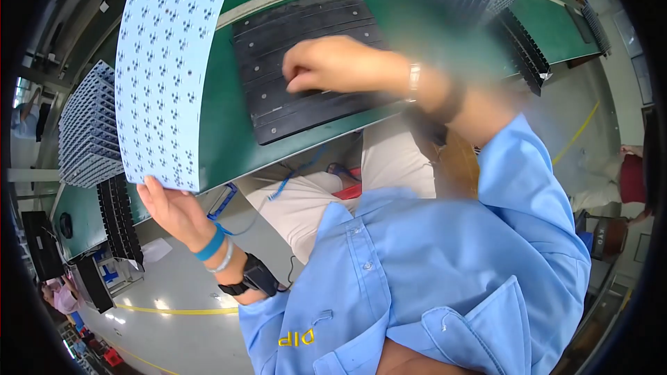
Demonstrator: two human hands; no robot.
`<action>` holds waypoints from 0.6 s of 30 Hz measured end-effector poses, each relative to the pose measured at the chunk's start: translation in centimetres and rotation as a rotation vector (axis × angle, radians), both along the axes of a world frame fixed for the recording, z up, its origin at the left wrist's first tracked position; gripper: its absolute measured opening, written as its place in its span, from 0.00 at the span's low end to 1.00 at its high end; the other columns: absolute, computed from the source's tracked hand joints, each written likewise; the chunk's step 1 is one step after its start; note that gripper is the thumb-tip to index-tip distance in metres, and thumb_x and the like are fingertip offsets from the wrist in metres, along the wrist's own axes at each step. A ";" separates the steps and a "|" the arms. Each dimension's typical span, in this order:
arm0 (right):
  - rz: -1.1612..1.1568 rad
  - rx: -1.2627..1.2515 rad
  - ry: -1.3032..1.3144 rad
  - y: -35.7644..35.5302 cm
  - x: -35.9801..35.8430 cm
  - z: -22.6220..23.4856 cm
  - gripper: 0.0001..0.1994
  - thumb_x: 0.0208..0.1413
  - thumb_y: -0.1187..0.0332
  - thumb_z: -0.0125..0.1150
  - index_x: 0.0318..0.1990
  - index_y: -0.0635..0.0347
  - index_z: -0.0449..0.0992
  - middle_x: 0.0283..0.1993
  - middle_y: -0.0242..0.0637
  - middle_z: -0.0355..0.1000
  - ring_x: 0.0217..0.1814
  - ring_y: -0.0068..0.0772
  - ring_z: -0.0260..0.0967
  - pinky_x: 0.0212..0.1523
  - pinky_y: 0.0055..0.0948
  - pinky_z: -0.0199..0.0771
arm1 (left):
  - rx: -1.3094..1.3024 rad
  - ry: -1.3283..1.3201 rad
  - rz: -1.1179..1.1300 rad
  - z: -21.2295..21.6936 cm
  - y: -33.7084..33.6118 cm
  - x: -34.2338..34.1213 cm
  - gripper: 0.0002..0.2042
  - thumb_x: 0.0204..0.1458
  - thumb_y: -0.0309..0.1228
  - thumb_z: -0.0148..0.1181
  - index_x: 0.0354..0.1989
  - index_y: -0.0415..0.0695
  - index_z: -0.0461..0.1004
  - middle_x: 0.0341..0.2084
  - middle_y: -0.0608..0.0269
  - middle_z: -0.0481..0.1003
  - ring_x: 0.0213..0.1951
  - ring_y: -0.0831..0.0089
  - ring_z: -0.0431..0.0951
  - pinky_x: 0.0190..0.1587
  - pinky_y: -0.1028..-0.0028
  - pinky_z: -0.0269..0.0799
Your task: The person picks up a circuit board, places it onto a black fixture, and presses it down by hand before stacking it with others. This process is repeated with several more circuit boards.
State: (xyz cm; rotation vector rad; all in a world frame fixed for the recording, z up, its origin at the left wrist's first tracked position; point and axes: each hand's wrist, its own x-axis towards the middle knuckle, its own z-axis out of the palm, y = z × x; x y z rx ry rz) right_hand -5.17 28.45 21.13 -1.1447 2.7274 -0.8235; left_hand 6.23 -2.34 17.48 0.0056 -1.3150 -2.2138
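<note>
The left hand [174,212] pinches a white dotted panel [163,62] by its edge while the right hand [333,64], fingers curled and holding nothing, presses on a black tray [278,107].

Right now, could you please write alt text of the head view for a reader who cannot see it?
The left hand holds up a long pale-blue dotted panel by its lower edge, while the right hand rests on a black ribbed frame lying on a green workbench. Stacks of similar panels stand at the left.
</note>
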 end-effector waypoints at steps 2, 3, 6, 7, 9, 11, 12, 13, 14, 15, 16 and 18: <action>0.042 0.062 -0.021 -3.1 -0.3 -0.9 0.12 0.50 0.60 0.60 0.37 0.58 0.73 0.33 0.38 0.72 0.37 0.39 0.71 0.37 0.35 0.69 | 0.056 -0.027 0.107 -0.6 0.1 1.8 0.14 0.58 0.29 0.49 0.50 0.37 0.62 0.46 0.57 0.70 0.47 0.70 0.71 0.50 0.71 0.66; 0.080 0.123 -0.040 -4.1 -0.4 -1.0 0.12 0.49 0.60 0.60 0.36 0.58 0.73 0.33 0.39 0.72 0.37 0.41 0.70 0.37 0.36 0.68 | 0.060 -0.026 0.114 -1.0 -0.1 2.5 0.14 0.58 0.29 0.49 0.50 0.37 0.62 0.46 0.57 0.70 0.47 0.70 0.71 0.50 0.71 0.66; 0.086 0.234 -0.049 -5.0 -0.6 -0.4 0.11 0.50 0.61 0.59 0.34 0.58 0.72 0.34 0.38 0.72 0.38 0.42 0.70 0.37 0.37 0.68 | 0.066 -0.050 0.129 -2.1 -0.6 3.8 0.16 0.57 0.29 0.51 0.51 0.36 0.62 0.47 0.55 0.70 0.48 0.69 0.70 0.52 0.69 0.65; 0.081 0.287 -0.055 -5.0 -0.6 -0.2 0.11 0.50 0.61 0.59 0.34 0.58 0.72 0.34 0.38 0.72 0.38 0.43 0.70 0.37 0.38 0.68 | 0.071 -0.047 0.119 -2.2 -0.7 3.9 0.16 0.57 0.29 0.51 0.51 0.36 0.62 0.47 0.55 0.70 0.48 0.69 0.70 0.52 0.69 0.65; 0.093 0.306 -0.030 -5.0 -0.5 0.1 0.11 0.50 0.61 0.58 0.34 0.58 0.72 0.34 0.38 0.72 0.38 0.43 0.70 0.37 0.38 0.68 | 0.048 -0.060 0.138 -2.5 -0.9 4.3 0.15 0.57 0.29 0.51 0.50 0.36 0.62 0.46 0.55 0.70 0.47 0.69 0.71 0.51 0.69 0.66; 0.127 0.331 0.012 -4.1 -0.2 0.4 0.10 0.51 0.61 0.58 0.33 0.58 0.72 0.34 0.38 0.73 0.38 0.43 0.70 0.37 0.39 0.67 | 0.046 -0.069 0.120 -2.9 -0.8 4.4 0.15 0.56 0.29 0.51 0.49 0.37 0.62 0.46 0.55 0.70 0.47 0.69 0.71 0.51 0.69 0.66; 0.108 0.339 0.009 -3.2 0.0 0.3 0.10 0.51 0.61 0.58 0.33 0.58 0.72 0.34 0.38 0.73 0.38 0.43 0.70 0.37 0.39 0.67 | 0.043 -0.077 0.110 -3.1 -1.0 4.5 0.14 0.56 0.29 0.51 0.49 0.37 0.63 0.46 0.55 0.70 0.46 0.69 0.71 0.50 0.69 0.67; 0.118 0.330 0.023 -2.6 0.0 0.1 0.10 0.51 0.61 0.57 0.33 0.58 0.72 0.33 0.38 0.73 0.38 0.43 0.70 0.37 0.39 0.67 | 0.035 -0.081 0.106 -3.1 -1.3 4.5 0.14 0.56 0.30 0.51 0.48 0.37 0.63 0.45 0.55 0.70 0.46 0.69 0.72 0.50 0.69 0.67; 0.129 0.320 0.038 -2.0 0.0 0.1 0.10 0.51 0.61 0.57 0.33 0.58 0.72 0.33 0.38 0.73 0.38 0.43 0.70 0.37 0.39 0.67 | 0.026 -0.086 0.105 -3.0 -1.3 4.3 0.13 0.56 0.30 0.51 0.47 0.37 0.63 0.45 0.55 0.71 0.45 0.69 0.72 0.49 0.69 0.68; 0.142 0.308 0.053 -1.3 0.0 0.0 0.10 0.51 0.62 0.57 0.34 0.58 0.72 0.32 0.39 0.73 0.38 0.44 0.70 0.37 0.39 0.67 | 0.024 -0.084 0.097 -3.0 -1.1 4.1 0.13 0.56 0.30 0.51 0.47 0.37 0.63 0.45 0.55 0.71 0.45 0.69 0.72 0.49 0.69 0.68; 0.137 0.306 0.054 -0.5 0.0 0.1 0.10 0.51 0.62 0.57 0.34 0.58 0.72 0.32 0.39 0.73 0.38 0.44 0.70 0.37 0.39 0.67 | 0.029 -0.084 0.091 -3.0 -0.9 3.9 0.13 0.56 0.30 0.51 0.47 0.37 0.64 0.45 0.55 0.71 0.45 0.69 0.72 0.49 0.70 0.68; 0.083 0.347 0.006 1.2 0.3 0.5 0.10 0.51 0.62 0.56 0.34 0.58 0.72 0.33 0.39 0.73 0.38 0.44 0.70 0.38 0.39 0.67 | 0.036 -0.086 0.084 -2.7 -0.4 3.6 0.12 0.56 0.30 0.52 0.46 0.37 0.64 0.44 0.55 0.71 0.44 0.69 0.73 0.48 0.70 0.69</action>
